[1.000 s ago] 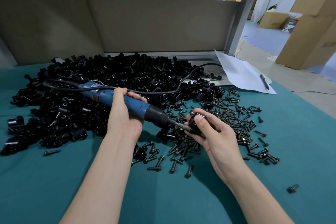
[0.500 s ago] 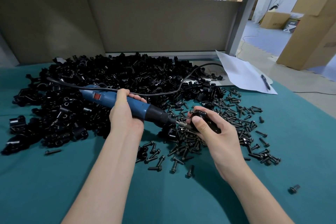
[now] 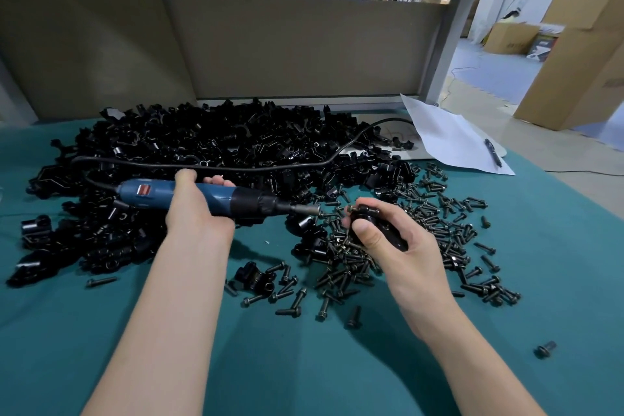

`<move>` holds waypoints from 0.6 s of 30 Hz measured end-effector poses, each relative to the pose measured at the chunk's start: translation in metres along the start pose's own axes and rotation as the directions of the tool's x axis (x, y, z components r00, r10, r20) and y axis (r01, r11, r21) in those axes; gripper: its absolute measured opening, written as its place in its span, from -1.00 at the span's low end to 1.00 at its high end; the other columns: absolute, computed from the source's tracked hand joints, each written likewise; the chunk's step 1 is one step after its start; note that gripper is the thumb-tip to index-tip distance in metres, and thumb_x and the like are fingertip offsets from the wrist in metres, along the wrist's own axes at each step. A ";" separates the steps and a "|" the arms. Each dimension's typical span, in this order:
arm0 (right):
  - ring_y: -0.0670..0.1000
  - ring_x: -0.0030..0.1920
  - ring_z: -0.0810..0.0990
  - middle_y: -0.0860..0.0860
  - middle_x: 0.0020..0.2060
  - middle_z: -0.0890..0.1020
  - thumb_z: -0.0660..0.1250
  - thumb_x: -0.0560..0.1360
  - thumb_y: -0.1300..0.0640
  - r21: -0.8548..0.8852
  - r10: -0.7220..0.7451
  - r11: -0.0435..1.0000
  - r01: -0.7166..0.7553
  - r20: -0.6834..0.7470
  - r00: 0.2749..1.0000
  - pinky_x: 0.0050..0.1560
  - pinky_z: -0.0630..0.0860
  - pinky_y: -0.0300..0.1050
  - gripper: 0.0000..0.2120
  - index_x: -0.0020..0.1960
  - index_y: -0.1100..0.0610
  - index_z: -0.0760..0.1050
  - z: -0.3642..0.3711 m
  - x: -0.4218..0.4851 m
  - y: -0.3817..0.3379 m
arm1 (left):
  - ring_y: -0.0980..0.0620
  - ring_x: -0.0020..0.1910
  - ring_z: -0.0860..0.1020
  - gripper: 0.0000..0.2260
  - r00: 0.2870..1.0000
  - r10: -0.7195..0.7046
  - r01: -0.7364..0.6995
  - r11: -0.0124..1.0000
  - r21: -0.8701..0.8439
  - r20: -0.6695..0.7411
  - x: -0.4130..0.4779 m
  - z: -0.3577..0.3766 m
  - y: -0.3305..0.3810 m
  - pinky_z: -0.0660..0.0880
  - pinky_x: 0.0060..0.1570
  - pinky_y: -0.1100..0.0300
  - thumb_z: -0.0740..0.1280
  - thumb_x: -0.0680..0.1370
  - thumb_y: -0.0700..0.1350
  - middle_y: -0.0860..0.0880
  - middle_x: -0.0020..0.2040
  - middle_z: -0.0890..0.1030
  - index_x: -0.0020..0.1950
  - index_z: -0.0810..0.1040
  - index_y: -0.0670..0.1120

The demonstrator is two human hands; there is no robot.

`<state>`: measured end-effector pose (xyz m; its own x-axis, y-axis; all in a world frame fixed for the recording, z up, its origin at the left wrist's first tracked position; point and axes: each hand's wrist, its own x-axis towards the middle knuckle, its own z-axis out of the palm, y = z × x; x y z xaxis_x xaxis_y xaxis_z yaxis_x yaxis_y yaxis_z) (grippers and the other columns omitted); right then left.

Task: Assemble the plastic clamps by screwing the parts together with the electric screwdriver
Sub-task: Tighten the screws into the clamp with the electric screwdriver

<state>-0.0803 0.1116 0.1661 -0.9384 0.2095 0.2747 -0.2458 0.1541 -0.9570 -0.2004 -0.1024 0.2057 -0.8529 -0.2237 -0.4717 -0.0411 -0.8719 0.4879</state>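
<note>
L hand (image 3: 197, 213) grips the screwdriver (image 3: 148, 193), forearm in from 7 o'clock. R hand (image 3: 401, 247) holds a clamp (image 3: 388, 232), thumb on top, forearm from 5.

A white paper sheet (image 3: 449, 135) lies at the far right edge of the teal table cover (image 3: 557, 247). A dark pen (image 3: 492, 152) rests on it. Cardboard boxes (image 3: 510, 37) stand on the floor beyond.

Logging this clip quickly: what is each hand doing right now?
Left hand: closed, gripping the electric screwdriver.
Right hand: closed, holding a black plastic clamp.
</note>
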 end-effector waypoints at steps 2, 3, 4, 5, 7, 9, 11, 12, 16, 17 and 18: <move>-0.11 0.16 0.67 -0.11 0.08 0.74 0.44 0.43 -0.25 -0.025 0.000 1.000 0.000 0.014 1.000 0.23 0.54 -0.15 -0.69 0.16 -0.29 0.63 0.003 -0.001 -0.001 | 0.10 -0.43 0.55 -0.84 1.000 -0.011 0.011 1.000 0.003 0.013 -0.002 0.000 -0.002 0.60 -0.34 0.21 0.39 0.59 -0.13 0.00 -0.24 0.55 0.06 0.43 -0.12; -0.15 0.15 0.66 -0.14 0.08 0.73 0.44 0.43 -0.25 -0.032 0.001 0.999 -0.001 0.021 1.000 0.18 0.53 -0.27 -0.70 0.15 -0.30 0.63 0.004 -0.002 -0.002 | 0.09 -0.41 0.56 -0.84 1.000 -0.018 0.018 1.000 0.002 0.017 -0.003 0.000 -0.004 0.60 -0.33 0.20 0.39 0.59 -0.13 0.00 -0.23 0.55 0.06 0.43 -0.13; -0.18 0.14 0.66 -0.17 0.07 0.73 0.44 0.43 -0.24 -0.038 0.003 0.999 -0.002 0.029 1.000 0.13 0.51 -0.36 -0.71 0.15 -0.30 0.63 0.005 -0.002 -0.002 | 0.08 -0.39 0.56 -0.84 1.000 -0.025 0.025 1.000 0.002 0.019 -0.004 0.001 -0.006 0.61 -0.33 0.20 0.40 0.58 -0.14 -0.01 -0.23 0.55 0.05 0.44 -0.13; -0.20 0.12 0.66 -0.18 0.06 0.73 0.44 0.44 -0.22 -0.046 0.006 0.999 -0.005 0.036 0.999 0.10 0.48 -0.42 -0.72 0.15 -0.29 0.63 0.006 -0.002 -0.003 | 0.08 -0.39 0.55 -0.84 0.999 -0.031 0.031 1.000 0.001 0.017 -0.005 0.003 -0.008 0.61 -0.33 0.19 0.40 0.58 -0.14 -0.01 -0.23 0.56 0.04 0.44 -0.13; -0.19 0.11 0.66 -0.16 0.04 0.73 0.44 0.44 -0.20 -0.059 0.016 0.998 -0.013 0.047 0.999 0.08 0.44 -0.47 -0.73 0.14 -0.28 0.63 0.007 -0.002 -0.003 | 0.08 -0.38 0.56 -0.83 0.999 -0.037 0.037 0.999 0.003 0.007 -0.007 0.004 -0.012 0.62 -0.31 0.18 0.40 0.57 -0.15 -0.02 -0.23 0.56 0.05 0.44 -0.13; -0.18 0.10 0.65 -0.15 0.04 0.74 0.44 0.44 -0.20 -0.066 0.021 0.998 -0.018 0.049 0.999 0.07 0.43 -0.48 -0.74 0.13 -0.30 0.62 0.007 -0.002 -0.003 | 0.09 -0.39 0.56 -0.83 0.999 -0.032 0.032 0.999 0.018 -0.002 -0.007 0.004 -0.014 0.63 -0.29 0.17 0.40 0.57 -0.15 -0.02 -0.24 0.57 0.07 0.44 -0.13; -0.19 0.11 0.65 -0.17 0.03 0.73 0.44 0.43 -0.20 -0.072 0.024 0.997 -0.020 0.045 0.999 0.07 0.42 -0.49 -0.74 0.12 -0.31 0.62 0.008 -0.003 -0.004 | 0.09 -0.43 0.56 -0.83 1.000 -0.019 0.020 0.999 0.031 -0.010 -0.006 0.003 -0.014 0.64 -0.29 0.16 0.41 0.57 -0.15 -0.02 -0.28 0.56 0.06 0.45 -0.14; -0.20 0.11 0.64 -0.17 0.03 0.73 0.43 0.43 -0.20 -0.076 0.022 0.997 -0.019 0.045 0.999 0.07 0.42 -0.50 -0.74 0.13 -0.30 0.62 0.008 -0.003 -0.004 | 0.09 -0.44 0.56 -0.83 1.000 -0.016 0.016 0.999 0.032 -0.010 -0.006 0.003 -0.015 0.63 -0.30 0.16 0.41 0.57 -0.15 -0.02 -0.29 0.56 0.06 0.45 -0.14; -0.21 0.07 0.63 -0.19 -0.01 0.72 0.43 0.45 -0.18 -0.100 0.015 0.995 -0.012 0.033 0.999 0.05 0.40 -0.52 -0.75 0.12 -0.25 0.63 0.008 -0.003 -0.003 | 0.06 -0.40 0.55 -0.83 1.000 -0.014 0.014 0.999 0.040 -0.012 -0.006 0.004 -0.016 0.65 -0.28 0.16 0.40 0.57 -0.15 -0.03 -0.28 0.56 0.06 0.45 -0.14; -0.21 0.07 0.62 -0.19 -0.01 0.72 0.43 0.45 -0.18 -0.106 0.015 0.994 -0.012 0.029 0.999 0.04 0.40 -0.52 -0.75 0.13 -0.25 0.63 0.008 -0.003 -0.003 | 0.06 -0.38 0.55 -0.83 1.000 -0.011 0.012 0.999 0.043 -0.015 -0.006 0.004 -0.017 0.65 -0.28 0.16 0.40 0.57 -0.15 -0.03 -0.28 0.56 0.05 0.45 -0.14; -0.20 0.06 0.62 -0.17 -0.01 0.72 0.43 0.45 -0.17 -0.107 0.019 0.994 -0.016 0.026 0.999 0.04 0.40 -0.52 -0.75 0.13 -0.25 0.63 0.008 -0.003 -0.003 | 0.05 -0.37 0.55 -0.84 1.000 -0.008 0.009 0.999 0.046 -0.019 -0.006 0.004 -0.017 0.65 -0.28 0.16 0.40 0.57 -0.15 -0.04 -0.27 0.56 0.04 0.45 -0.14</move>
<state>-0.0783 0.1026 0.1674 -0.9488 0.1872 0.2543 -0.2035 0.2531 -0.9458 -0.1969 -0.0843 0.2029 -0.8424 -0.2250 -0.4896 -0.0724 -0.8532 0.5166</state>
